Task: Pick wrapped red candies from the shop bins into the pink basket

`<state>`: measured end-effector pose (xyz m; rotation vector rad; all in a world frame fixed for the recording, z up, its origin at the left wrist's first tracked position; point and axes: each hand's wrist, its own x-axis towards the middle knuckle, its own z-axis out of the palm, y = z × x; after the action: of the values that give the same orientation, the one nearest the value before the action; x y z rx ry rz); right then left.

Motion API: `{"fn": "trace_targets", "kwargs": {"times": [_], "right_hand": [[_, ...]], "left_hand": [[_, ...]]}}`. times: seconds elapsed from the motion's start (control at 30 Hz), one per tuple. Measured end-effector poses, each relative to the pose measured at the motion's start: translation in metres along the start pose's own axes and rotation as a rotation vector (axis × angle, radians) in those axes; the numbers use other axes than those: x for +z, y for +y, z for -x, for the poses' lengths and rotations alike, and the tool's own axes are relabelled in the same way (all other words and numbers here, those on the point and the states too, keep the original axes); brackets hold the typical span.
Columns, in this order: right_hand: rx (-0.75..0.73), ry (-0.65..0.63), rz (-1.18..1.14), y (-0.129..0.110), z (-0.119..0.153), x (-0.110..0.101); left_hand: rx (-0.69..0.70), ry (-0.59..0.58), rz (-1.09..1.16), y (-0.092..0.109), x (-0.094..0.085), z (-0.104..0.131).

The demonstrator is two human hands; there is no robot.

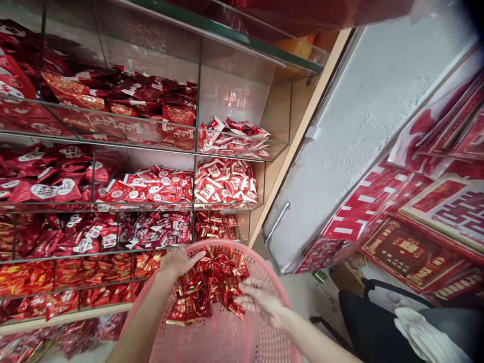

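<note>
A large pink perforated basket stands in front of the shelves. Red and gold foil packets are heaped in its far part. At the basket's far left rim is my left hand, its thumb stretched out over the packets and its other fingers partly hidden. My right hand is on the right side of the heap, fingers apart and touching the packets' edge. The near part of the basket floor shows bare pink mesh.
Glass-fronted shelves hold red packets in several compartments. Bagged packets lie low at the left. On the right are a pale wall, red decorations and a black chair with a white glove.
</note>
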<state>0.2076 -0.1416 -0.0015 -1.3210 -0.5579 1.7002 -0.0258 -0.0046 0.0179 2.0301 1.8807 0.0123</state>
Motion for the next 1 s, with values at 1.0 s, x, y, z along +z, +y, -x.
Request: {"fn": "trace_targets", "kwargs": {"times": [1.0], "right_hand": [[0.094,0.313,-0.360,0.030,-0.028,0.031]], "left_hand": [[0.016,-0.003,0.017,-0.001,-0.001,-0.001]]}}
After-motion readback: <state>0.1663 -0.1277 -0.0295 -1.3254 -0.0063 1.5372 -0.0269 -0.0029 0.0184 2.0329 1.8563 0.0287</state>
